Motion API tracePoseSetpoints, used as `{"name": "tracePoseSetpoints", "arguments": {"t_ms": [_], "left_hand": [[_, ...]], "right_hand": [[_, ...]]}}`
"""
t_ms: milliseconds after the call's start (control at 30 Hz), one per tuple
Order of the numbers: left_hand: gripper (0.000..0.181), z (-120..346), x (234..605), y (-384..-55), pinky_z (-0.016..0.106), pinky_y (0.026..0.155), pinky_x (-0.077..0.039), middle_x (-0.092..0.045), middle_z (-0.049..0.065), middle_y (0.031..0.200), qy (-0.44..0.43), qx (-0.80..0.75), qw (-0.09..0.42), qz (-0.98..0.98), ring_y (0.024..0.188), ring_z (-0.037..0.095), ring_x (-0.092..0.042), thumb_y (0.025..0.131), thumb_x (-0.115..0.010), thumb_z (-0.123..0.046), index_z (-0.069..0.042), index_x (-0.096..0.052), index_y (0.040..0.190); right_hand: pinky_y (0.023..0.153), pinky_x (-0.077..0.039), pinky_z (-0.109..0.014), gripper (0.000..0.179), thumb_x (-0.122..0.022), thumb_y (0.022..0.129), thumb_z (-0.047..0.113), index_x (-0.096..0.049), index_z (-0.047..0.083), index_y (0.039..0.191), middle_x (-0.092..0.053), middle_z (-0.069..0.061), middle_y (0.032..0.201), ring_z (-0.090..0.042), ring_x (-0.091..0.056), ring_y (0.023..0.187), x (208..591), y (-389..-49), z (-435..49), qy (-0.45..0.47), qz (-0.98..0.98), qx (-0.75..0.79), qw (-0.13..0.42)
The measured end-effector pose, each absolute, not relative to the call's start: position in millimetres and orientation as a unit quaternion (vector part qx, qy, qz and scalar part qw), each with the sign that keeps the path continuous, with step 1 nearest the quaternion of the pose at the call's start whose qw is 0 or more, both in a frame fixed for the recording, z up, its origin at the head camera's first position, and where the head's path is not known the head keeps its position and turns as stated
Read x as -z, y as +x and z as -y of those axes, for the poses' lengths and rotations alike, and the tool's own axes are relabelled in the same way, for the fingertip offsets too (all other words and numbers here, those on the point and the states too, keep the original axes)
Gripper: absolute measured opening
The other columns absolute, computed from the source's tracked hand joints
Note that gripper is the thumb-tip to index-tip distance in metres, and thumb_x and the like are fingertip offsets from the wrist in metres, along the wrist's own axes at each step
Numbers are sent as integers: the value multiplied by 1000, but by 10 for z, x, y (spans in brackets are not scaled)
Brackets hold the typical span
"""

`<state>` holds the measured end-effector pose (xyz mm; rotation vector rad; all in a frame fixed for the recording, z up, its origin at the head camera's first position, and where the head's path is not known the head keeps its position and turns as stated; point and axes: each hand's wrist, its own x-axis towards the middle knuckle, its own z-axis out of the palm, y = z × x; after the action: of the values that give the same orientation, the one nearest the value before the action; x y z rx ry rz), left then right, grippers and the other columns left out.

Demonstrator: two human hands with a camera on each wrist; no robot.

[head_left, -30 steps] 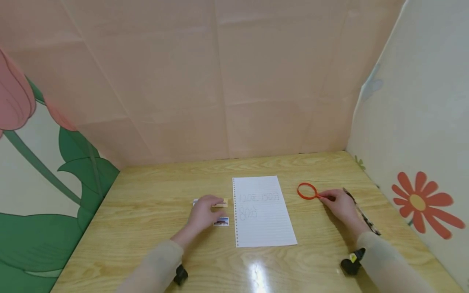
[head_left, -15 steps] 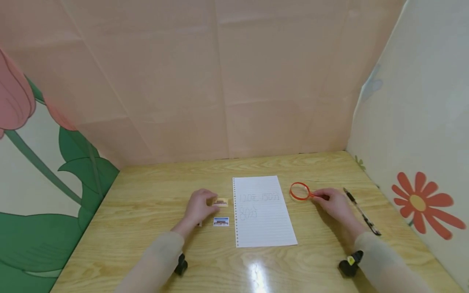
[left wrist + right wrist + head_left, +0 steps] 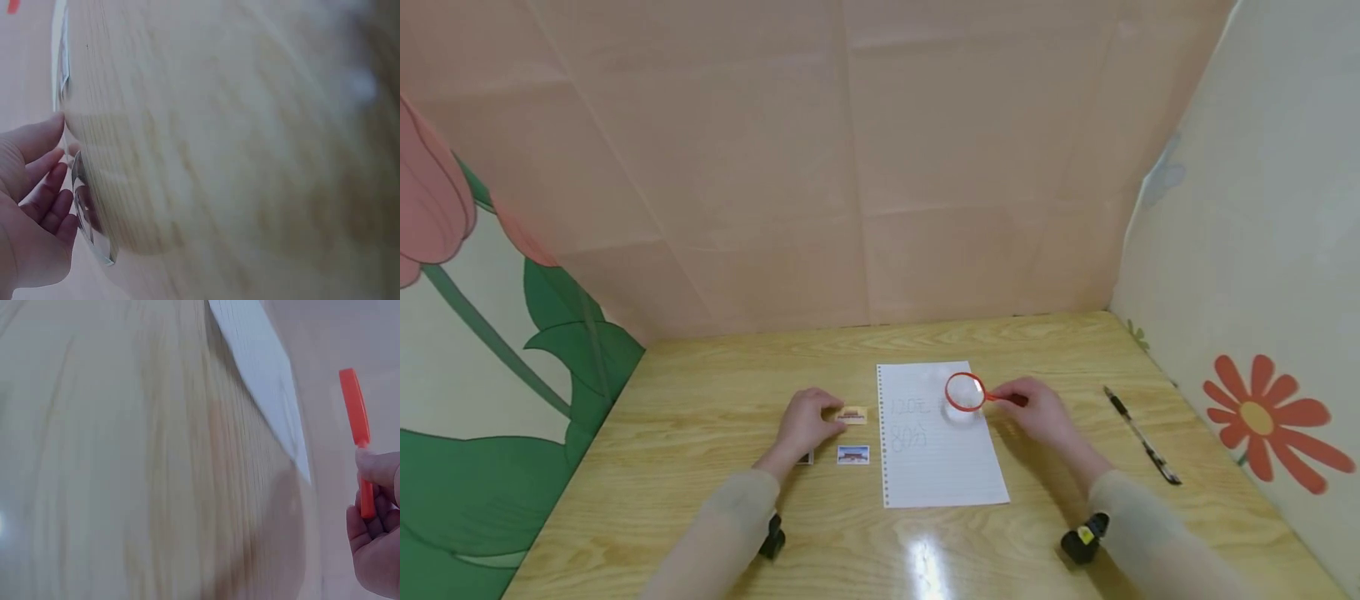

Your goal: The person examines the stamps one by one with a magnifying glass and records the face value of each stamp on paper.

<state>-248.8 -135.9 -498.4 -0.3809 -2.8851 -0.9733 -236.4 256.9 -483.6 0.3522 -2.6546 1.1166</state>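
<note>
In the head view, my left hand (image 3: 805, 423) has thumb and forefinger at the left end of a small yellow postage stamp (image 3: 853, 415), holding it on the table. A blue-and-white stamp (image 3: 853, 455) lies just below it. Part of another stamp (image 3: 806, 457) peeks out from under that hand. My right hand (image 3: 1039, 410) pinches the handle of a red-rimmed magnifying glass (image 3: 965, 392), raised above the right side of a lined sheet of paper (image 3: 940, 475). From the right wrist, its red frame (image 3: 355, 406) appears edge-on.
Faint handwriting marks the upper part of the sheet. A pen (image 3: 1141, 433) lies on the wooden table (image 3: 700, 467) to the right of my right hand. A pink-covered wall (image 3: 760, 208) stands behind the table, with decorated walls at both sides.
My right hand has carried the magnifying glass left, from beside the paper to over it. My left hand has drawn back slightly left, its fingertips now at the yellow stamp's left end.
</note>
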Motion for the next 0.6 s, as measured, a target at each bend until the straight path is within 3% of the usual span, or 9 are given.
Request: {"name": "tracePoseSetpoints", "arguments": {"t_ms": [267, 600], "left_hand": [[31, 1361, 4979, -2481, 44, 97, -44, -68, 5, 105, -119, 308, 44, 943, 104, 27, -59, 79, -85, -20, -8, -76, 106], [30, 1391, 5008, -2511, 44, 95, -45, -69, 6, 101, -147, 303, 63, 939, 101, 28, -59, 77, -86, -19, -7, -77, 102]], "right_hand": [[73, -49, -28, 10, -78, 83, 2, -77, 8, 92, -68, -3, 90, -18, -58, 84, 4920, -2403, -2063, 149, 882, -437, 94], [75, -49, -27, 12, -80, 79, -1, -77, 8, 86, -67, 2, 83, -14, -59, 82, 4999, -2388, -1448, 209, 859, -457, 99]]}}
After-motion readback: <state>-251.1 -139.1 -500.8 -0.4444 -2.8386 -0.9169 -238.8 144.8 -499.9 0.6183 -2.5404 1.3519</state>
